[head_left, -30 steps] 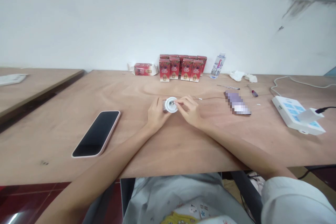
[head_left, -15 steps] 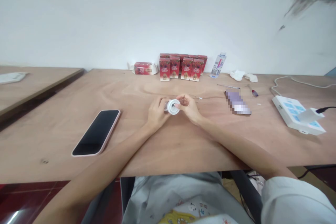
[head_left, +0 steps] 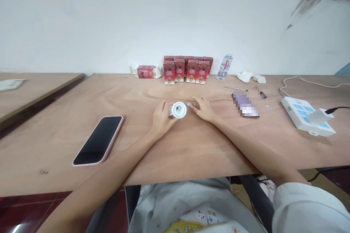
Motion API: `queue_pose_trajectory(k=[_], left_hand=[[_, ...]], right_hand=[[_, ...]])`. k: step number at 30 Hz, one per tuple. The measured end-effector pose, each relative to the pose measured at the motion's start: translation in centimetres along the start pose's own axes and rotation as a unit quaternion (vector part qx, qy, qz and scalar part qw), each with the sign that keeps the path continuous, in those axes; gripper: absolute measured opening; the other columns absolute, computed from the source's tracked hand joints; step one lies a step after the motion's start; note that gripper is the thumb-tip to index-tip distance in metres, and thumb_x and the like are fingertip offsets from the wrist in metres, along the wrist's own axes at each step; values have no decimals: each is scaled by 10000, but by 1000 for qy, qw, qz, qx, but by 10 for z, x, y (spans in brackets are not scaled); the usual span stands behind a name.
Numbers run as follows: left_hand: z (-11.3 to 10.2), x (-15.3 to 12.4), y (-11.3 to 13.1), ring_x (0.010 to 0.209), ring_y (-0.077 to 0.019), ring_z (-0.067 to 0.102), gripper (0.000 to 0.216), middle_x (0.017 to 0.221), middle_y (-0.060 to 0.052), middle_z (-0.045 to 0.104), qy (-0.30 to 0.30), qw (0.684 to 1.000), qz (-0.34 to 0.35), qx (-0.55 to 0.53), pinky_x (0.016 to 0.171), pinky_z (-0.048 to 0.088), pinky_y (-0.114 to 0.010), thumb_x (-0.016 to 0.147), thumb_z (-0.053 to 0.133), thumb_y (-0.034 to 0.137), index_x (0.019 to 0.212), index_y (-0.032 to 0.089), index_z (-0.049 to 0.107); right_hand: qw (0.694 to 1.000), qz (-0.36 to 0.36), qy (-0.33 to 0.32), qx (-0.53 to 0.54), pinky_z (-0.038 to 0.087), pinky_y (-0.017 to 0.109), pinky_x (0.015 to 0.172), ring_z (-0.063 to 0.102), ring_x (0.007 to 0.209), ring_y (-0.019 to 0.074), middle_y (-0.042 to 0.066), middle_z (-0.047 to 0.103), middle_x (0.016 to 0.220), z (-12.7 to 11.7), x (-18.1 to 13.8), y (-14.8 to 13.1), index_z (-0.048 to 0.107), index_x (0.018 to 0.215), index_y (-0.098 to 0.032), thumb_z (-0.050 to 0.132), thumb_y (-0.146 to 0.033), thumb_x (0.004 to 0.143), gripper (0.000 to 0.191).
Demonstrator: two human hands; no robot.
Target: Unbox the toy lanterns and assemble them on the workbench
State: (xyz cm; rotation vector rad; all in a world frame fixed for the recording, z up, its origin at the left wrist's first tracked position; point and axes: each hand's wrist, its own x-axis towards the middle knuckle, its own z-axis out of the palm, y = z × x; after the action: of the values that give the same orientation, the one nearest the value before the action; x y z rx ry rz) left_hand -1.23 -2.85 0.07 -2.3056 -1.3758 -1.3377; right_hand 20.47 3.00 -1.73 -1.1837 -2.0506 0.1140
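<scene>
My left hand (head_left: 162, 118) is wrapped round a white, round holder (head_left: 179, 110). Its open end faces me, and small metallic parts show in the recess. To the right of it, my right hand (head_left: 204, 110) is curled with thumb and forefinger around a small clear piece (head_left: 189, 104), too small to name. A narrow gap separates this piece from the white rim. The back of the white holder is hidden by my left fingers.
Red boxes (head_left: 169, 72) stand along the wall beside a bottle (head_left: 225, 66). A black-screened phone (head_left: 98, 140) lies left. On the right are a pixelated purple object (head_left: 244, 105), a screwdriver (head_left: 261, 93), crumpled tissue (head_left: 244, 76) and a power strip (head_left: 302, 111).
My right hand has drawn away to the right from the white holder, where its thumb was at the opening. The recess is now uncovered. My left hand keeps its hold.
</scene>
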Motion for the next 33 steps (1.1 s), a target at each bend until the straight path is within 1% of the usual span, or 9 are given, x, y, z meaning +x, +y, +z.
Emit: queue_pose_trajectory(k=[2, 5, 9, 14, 21, 25, 28, 30, 33], left_hand=[[0, -1, 0, 911, -225, 595, 329, 977, -76, 606, -4, 1000, 2, -4, 772, 488, -328, 749, 657, 355, 1001, 191, 525], [0, -1, -1, 926, -230, 594, 336, 993, -78, 607, -6, 1000, 5, -4, 786, 489, -336, 739, 663, 317, 1017, 193, 521], [0, -1, -1, 922, -228, 595, 339, 991, -74, 608, -2, 1000, 9, -4, 785, 490, -332, 733, 666, 305, 1019, 192, 522], [0, -1, -3, 899, -227, 598, 344, 967, -68, 609, 6, 1000, 7, 1, 761, 491, -326, 735, 673, 329, 1011, 192, 522], [-1, -1, -3, 897, -224, 598, 348, 966, -71, 614, -2, 1000, -3, -8, 753, 487, -323, 755, 655, 377, 1019, 190, 528], [-1, 0, -2, 898, -222, 596, 348, 969, -69, 612, -5, 1000, -6, -9, 755, 486, -325, 767, 643, 401, 1025, 197, 529], [-1, 0, 0, 896, -223, 593, 341, 967, -71, 608, 1, 1000, 1, -15, 759, 486, -330, 769, 642, 410, 1009, 199, 524], [-1, 0, 1, 895, -224, 590, 342, 967, -74, 606, 5, 1000, 9, -18, 760, 487, -334, 774, 636, 415, 1010, 196, 519], [-1, -1, 3, 911, -223, 587, 341, 980, -79, 602, 1, 1000, 16, -22, 775, 487, -337, 789, 614, 419, 1025, 196, 510]], right_hand=[[997, -50, -29, -54, 414, 475, 856, 529, 1030, 281, 104, 666, 1102, 3, 0, -2, 585, 1167, -225, 575, -215, 820, 347], [990, -94, -46, -99, 425, 432, 809, 539, 929, 257, 105, 697, 945, 5, 0, -6, 669, 981, -192, 509, -142, 850, 213], [990, -126, -20, -54, 456, 389, 780, 552, 834, 220, 100, 692, 858, 4, -4, -10, 668, 889, -162, 471, -101, 852, 209], [989, -55, 77, 109, 497, 324, 722, 608, 735, 161, 33, 678, 807, -4, -13, -30, 629, 841, -193, 509, -161, 827, 125], [966, 8, 116, 232, 542, 320, 728, 656, 745, 160, 29, 680, 795, -7, -23, -63, 567, 796, -204, 562, -230, 806, 29], [969, -44, 178, 164, 512, 353, 785, 630, 836, 180, 49, 648, 867, -15, -26, -78, 588, 777, -213, 570, -259, 833, 75], [965, -101, 215, 113, 486, 328, 682, 576, 700, 165, 24, 579, 703, -22, -27, -86, 598, 711, -220, 567, -230, 846, 139], [960, -159, 205, 106, 476, 317, 632, 556, 647, 157, 15, 576, 646, -25, -28, -90, 608, 713, -228, 556, -190, 853, 154], [954, -230, 172, 89, 509, 325, 647, 599, 698, 161, 35, 650, 728, -23, -29, -90, 645, 814, -240, 508, -160, 873, 169]])
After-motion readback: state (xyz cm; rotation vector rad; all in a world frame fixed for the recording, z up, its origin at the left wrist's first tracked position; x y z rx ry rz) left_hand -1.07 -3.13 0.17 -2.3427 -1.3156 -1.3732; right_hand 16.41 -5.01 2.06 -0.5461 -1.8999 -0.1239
